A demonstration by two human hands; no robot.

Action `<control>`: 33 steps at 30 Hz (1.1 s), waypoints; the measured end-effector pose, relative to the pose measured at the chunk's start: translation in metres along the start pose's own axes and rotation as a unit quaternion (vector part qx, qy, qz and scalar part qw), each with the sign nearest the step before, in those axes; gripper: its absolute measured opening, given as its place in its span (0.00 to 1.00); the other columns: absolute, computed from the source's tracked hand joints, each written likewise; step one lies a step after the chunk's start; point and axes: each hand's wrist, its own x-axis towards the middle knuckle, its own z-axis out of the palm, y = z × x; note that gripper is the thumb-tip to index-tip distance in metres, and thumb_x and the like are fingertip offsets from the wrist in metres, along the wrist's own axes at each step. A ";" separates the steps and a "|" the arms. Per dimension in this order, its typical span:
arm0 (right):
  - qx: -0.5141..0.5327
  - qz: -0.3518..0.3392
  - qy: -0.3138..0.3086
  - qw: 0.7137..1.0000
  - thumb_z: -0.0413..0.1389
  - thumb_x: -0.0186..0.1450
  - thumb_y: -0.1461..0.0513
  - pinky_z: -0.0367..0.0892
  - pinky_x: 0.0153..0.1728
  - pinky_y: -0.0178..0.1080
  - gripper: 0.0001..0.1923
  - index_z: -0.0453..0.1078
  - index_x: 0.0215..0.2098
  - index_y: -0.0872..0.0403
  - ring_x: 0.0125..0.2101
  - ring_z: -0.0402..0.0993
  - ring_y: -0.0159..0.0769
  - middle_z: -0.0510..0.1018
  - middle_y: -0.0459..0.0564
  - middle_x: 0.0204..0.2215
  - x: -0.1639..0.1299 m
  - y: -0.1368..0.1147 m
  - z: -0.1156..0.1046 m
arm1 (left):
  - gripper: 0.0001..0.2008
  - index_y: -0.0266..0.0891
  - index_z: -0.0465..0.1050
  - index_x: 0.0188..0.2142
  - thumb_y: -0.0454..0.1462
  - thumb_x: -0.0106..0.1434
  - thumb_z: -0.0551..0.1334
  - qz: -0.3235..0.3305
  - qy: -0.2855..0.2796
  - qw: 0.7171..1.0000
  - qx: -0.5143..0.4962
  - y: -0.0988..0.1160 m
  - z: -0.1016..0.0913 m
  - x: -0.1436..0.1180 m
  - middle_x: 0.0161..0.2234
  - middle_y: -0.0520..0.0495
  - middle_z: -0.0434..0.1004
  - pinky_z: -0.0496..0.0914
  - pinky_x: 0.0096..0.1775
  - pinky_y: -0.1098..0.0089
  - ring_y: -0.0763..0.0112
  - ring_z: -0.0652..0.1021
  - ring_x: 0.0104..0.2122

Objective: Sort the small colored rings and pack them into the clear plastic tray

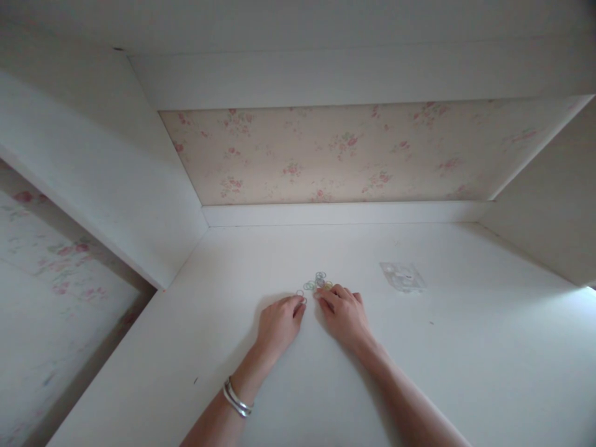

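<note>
On white desk [465,347], both hands' fingers pressed on small rings [318,282], clear bag [403,277] near.

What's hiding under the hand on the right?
Small clear rings lie on the white desk, and the right hand rests its fingertips on the nearest ones. Any rings beneath its palm are covered. The left hand touches one ring too.

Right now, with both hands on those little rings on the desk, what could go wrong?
The small rings lie loose in a cluster at the fingertips of the left hand and right hand; a careless sweep could scatter them across the smooth white desk. Being pale and translucent, strays may be hard to spot in this dim light. One could also roll towards the desk's open left edge and drop.
</note>
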 end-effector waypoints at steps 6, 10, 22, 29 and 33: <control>-0.004 0.012 -0.002 1.000 0.51 0.67 0.58 0.52 0.38 0.38 0.09 0.74 0.38 0.44 0.39 0.69 0.35 0.74 0.46 0.35 0.000 0.002 -0.001 | 0.11 0.49 0.73 0.42 0.41 0.66 0.53 -0.008 -0.012 1.000 0.004 0.000 -0.003 0.000 0.39 0.54 0.79 0.66 0.37 0.73 0.70 0.78 0.38; -0.016 0.006 -0.003 1.000 0.51 0.67 0.58 0.52 0.38 0.38 0.09 0.74 0.39 0.44 0.39 0.69 0.34 0.74 0.46 0.35 0.000 0.002 0.000 | 0.10 0.49 0.73 0.40 0.41 0.67 0.52 -0.003 -0.014 1.000 0.009 0.000 -0.002 0.000 0.38 0.54 0.79 0.65 0.36 0.73 0.69 0.78 0.37; -0.011 -0.002 -0.012 1.000 0.49 0.68 0.58 0.52 0.38 0.37 0.11 0.74 0.41 0.44 0.39 0.69 0.34 0.74 0.47 0.35 0.000 0.002 0.002 | 0.10 0.43 0.72 0.39 0.37 0.67 0.52 0.027 0.001 0.997 -0.067 -0.008 -0.001 -0.003 0.39 0.50 0.78 0.66 0.40 0.72 0.70 0.76 0.39; 0.001 -0.002 0.000 1.000 0.48 0.68 0.60 0.54 0.38 0.37 0.11 0.73 0.38 0.49 0.39 0.69 0.34 0.74 0.47 0.35 -0.001 0.007 0.003 | 0.11 0.43 0.75 0.37 0.38 0.66 0.54 0.087 -0.063 0.989 -0.098 -0.010 -0.013 -0.012 0.37 0.51 0.79 0.67 0.43 0.72 0.70 0.76 0.39; 0.017 0.006 0.019 1.000 0.47 0.69 0.61 0.55 0.38 0.36 0.12 0.72 0.37 0.51 0.37 0.69 0.33 0.74 0.47 0.34 -0.001 0.007 0.004 | 0.11 0.43 0.76 0.36 0.38 0.65 0.54 0.084 -0.087 0.987 -0.103 -0.008 -0.017 -0.015 0.37 0.51 0.79 0.67 0.42 0.72 0.70 0.76 0.38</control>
